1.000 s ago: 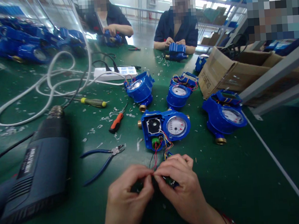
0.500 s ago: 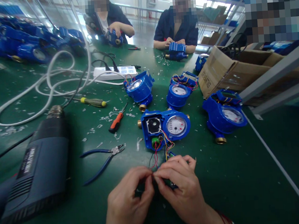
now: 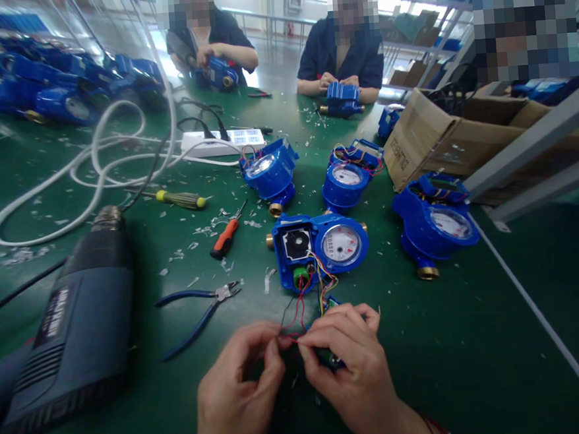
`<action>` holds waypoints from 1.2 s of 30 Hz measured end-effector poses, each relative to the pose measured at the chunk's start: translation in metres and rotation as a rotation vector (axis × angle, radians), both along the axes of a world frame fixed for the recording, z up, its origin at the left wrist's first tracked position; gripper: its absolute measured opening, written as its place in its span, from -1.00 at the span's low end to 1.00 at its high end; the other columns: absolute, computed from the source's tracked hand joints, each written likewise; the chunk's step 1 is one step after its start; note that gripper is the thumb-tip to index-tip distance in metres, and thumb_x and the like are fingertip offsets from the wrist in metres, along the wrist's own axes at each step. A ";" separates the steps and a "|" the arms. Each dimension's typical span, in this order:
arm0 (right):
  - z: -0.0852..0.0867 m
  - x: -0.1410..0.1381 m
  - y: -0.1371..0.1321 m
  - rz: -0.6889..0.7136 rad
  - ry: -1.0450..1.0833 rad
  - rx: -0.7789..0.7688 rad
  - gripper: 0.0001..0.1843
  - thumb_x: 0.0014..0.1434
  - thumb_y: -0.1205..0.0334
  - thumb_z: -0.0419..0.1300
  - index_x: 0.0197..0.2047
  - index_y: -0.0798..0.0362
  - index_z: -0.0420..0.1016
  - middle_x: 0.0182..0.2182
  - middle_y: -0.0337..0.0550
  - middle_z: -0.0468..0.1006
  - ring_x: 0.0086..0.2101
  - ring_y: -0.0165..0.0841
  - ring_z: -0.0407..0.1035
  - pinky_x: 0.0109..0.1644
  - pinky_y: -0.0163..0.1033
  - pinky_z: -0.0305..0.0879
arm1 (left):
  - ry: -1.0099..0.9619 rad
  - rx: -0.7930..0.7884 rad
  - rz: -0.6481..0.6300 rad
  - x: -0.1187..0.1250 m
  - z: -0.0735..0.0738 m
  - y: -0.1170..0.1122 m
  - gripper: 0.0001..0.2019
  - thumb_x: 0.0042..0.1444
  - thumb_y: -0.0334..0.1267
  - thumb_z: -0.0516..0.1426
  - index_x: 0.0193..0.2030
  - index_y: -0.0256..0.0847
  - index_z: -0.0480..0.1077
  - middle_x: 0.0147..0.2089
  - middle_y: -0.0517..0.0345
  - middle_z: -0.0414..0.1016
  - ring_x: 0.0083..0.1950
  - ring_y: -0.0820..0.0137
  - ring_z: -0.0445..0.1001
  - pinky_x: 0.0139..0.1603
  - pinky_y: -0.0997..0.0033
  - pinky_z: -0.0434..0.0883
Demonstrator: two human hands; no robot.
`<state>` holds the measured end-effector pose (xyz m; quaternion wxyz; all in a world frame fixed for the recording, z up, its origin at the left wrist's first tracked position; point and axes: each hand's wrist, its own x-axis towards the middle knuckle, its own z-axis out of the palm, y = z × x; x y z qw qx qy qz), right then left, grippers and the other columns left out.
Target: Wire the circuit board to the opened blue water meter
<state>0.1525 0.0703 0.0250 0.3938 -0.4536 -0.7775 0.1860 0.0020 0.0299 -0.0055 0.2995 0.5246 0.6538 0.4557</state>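
In the head view, an opened blue water meter lies in front of me, its round dial facing up. Red, black, yellow and white wires run out of its open compartment, where a green cylindrical part shows. My left hand pinches a red wire between thumb and forefinger. Close by on the right, my right hand pinches the red wiring too. Partly hidden under its fingers is a small green circuit board, joined to the coloured wires.
Diagonal cutters, an orange screwdriver and a yellow-handled screwdriver lie left of the meter. A heat gun is at far left. More blue meters stand around, with a cardboard box behind. Two co-workers sit opposite.
My left hand has moved a little to the left, away from my right hand, and red wire now shows between them. One co-worker's hand has shifted on a blue meter.
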 end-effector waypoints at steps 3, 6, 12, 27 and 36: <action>0.002 0.003 0.001 -0.036 0.018 -0.014 -0.87 -0.02 0.43 0.23 -0.52 0.03 0.46 -0.57 -0.33 0.50 -0.45 -0.37 0.34 -0.20 -0.15 -0.04 | -0.012 -0.081 0.097 -0.012 -0.004 0.000 -0.85 0.12 -0.16 0.07 -0.23 -0.16 0.34 -0.25 0.21 0.53 -0.27 0.48 0.54 -0.23 0.60 0.47; 0.002 0.005 0.001 -0.018 0.016 -0.021 -0.88 0.00 0.40 0.24 -0.51 0.02 0.48 -0.57 -0.33 0.50 -0.45 -0.38 0.35 -0.20 -0.15 -0.04 | 0.117 -0.188 0.142 -0.022 -0.003 0.000 -0.77 0.11 -0.05 0.05 -0.31 -0.16 0.36 -0.39 0.25 0.51 -0.40 0.47 0.51 -0.43 0.61 0.43; -0.002 0.008 -0.003 -0.007 0.030 -0.011 -0.92 0.03 0.36 0.26 -0.41 -0.02 0.52 -0.52 -0.33 0.53 -0.42 -0.38 0.36 -0.19 -0.15 -0.01 | 0.227 0.030 -0.095 -0.013 0.003 -0.005 -0.74 0.14 -0.25 0.04 -0.01 -0.17 0.24 -0.21 0.10 0.44 -0.35 0.46 0.46 -0.45 0.60 0.42; -0.040 0.047 -0.017 -0.102 -0.141 -0.335 -0.06 -0.06 0.08 0.31 0.24 0.11 -0.14 0.11 0.14 0.23 0.08 -0.07 0.20 0.08 0.05 0.24 | 0.226 0.231 -0.544 -0.005 0.001 -0.002 -0.81 0.13 -0.50 0.02 -0.17 -0.18 0.32 -0.26 0.14 0.45 -0.23 0.47 0.44 -0.21 0.54 0.38; -0.029 0.054 -0.017 -0.154 -0.159 -0.301 -0.25 -0.08 0.26 0.26 0.16 0.06 0.06 0.06 0.08 0.31 0.05 -0.05 0.25 0.08 0.10 0.28 | -0.314 -0.465 -0.214 -0.005 0.007 0.025 -0.71 0.17 -0.06 -0.01 -0.09 -0.22 0.26 -0.59 0.33 0.28 -0.56 0.51 0.26 -0.55 0.57 0.17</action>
